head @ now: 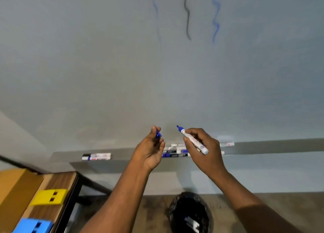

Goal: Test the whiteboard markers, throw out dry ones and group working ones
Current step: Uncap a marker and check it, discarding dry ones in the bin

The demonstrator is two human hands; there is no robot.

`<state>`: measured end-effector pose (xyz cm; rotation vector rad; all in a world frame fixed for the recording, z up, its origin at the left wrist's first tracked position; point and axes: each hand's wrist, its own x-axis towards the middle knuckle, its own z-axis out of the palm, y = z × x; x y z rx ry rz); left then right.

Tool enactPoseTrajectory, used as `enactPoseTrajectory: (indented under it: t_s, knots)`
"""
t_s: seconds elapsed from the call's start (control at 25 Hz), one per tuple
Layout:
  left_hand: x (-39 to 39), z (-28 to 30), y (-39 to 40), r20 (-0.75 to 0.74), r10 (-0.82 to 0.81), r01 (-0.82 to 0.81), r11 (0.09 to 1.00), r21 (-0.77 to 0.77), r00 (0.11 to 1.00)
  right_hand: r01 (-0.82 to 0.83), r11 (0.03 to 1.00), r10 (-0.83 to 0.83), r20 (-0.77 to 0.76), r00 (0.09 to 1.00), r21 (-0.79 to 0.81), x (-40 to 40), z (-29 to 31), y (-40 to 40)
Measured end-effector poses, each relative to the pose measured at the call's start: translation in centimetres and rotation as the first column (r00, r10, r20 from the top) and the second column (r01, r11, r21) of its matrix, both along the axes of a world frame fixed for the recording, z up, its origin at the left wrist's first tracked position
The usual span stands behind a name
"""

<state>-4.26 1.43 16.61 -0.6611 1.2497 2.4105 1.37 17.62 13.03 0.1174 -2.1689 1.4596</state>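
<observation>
My right hand (201,148) grips an uncapped blue whiteboard marker (192,139), its tip pointing up and left toward the whiteboard (105,57). My left hand (152,148) pinches the marker's blue cap (158,134) a short way left of the tip. The board carries three wavy test lines near its top: a faint blue one (156,13), a black one (187,17) and a strong blue one (216,17). On the tray ledge (271,147) a small group of markers (96,157) lies at the left, and a larger pile (175,151) lies behind my hands.
A bin lined with a black bag (190,213) stands on the floor below my hands, with markers inside. At the lower left a wooden table (57,185) holds a cardboard box (14,189), a yellow block (50,196) and a blue block (33,226).
</observation>
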Motion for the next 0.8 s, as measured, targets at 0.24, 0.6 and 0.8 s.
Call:
enactPoseTrajectory:
  t_s: [0.24,0.6,0.8]
  knots:
    - [1.6,-6.3,-2.9,0.22,0.135,-0.15,0.987,0.054,0.966,-0.154,0.978,0.185,0.249,0.951,-0.139,2.8,-4.5,-4.4]
    - [3.0,-8.8,-4.8,0.265,0.137,-0.165,0.982,0.087,0.955,-0.288,0.955,0.297,0.328,0.897,-0.076,3.1,-6.0,-7.6]
    - [3.8,-8.4,-5.5,0.163,0.159,-0.166,0.986,0.03,0.974,-0.327,0.944,0.32,0.338,0.885,-0.038,2.5,-6.0,-8.3]
